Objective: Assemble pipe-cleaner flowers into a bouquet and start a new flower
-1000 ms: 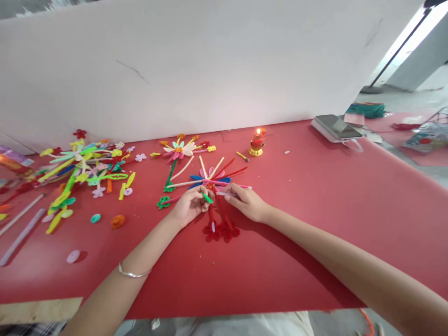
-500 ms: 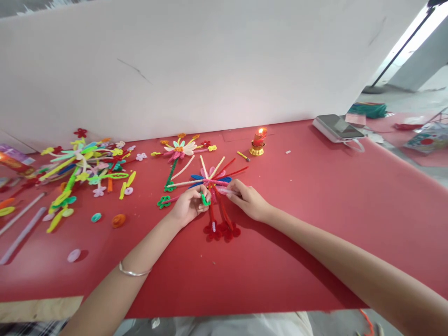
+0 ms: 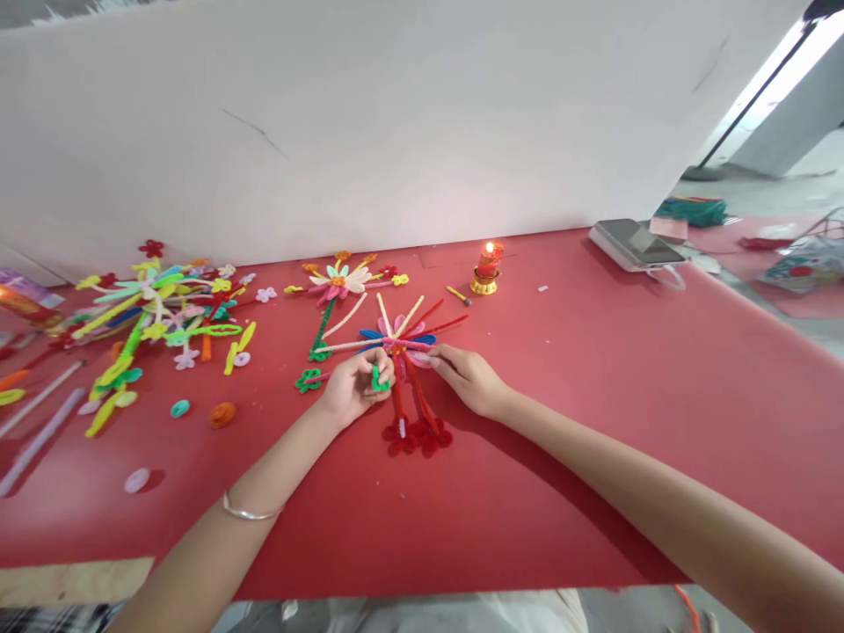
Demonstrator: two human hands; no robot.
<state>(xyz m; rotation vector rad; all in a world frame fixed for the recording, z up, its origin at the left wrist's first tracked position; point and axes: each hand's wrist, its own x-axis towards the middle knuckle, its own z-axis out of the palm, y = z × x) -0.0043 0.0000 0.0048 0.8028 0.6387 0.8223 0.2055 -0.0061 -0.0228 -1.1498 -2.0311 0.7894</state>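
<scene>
On the red table (image 3: 593,396) lies a pipe-cleaner flower (image 3: 402,338) with pink, blue, cream and red petals and red stems ending in red loops (image 3: 417,435). My left hand (image 3: 352,391) is closed on a small green pipe-cleaner loop (image 3: 378,380), held beside the flower's stem. My right hand (image 3: 467,378) pinches a pink petal at the flower's right side, fingers pressed together. A thin silver bracelet (image 3: 251,512) sits on my left wrist.
A lit red candle on a gold base (image 3: 486,268) stands behind the flower. Another finished flower (image 3: 338,283) lies to the left, and a heap of coloured pipe-cleaner pieces (image 3: 151,325) at far left. A white device (image 3: 634,244) rests at the back right. A white wall (image 3: 369,123) backs the table.
My left hand has turned the green piece from a straight stub into a curled loop close to the stem. My right hand shifted slightly left along the pink petal.
</scene>
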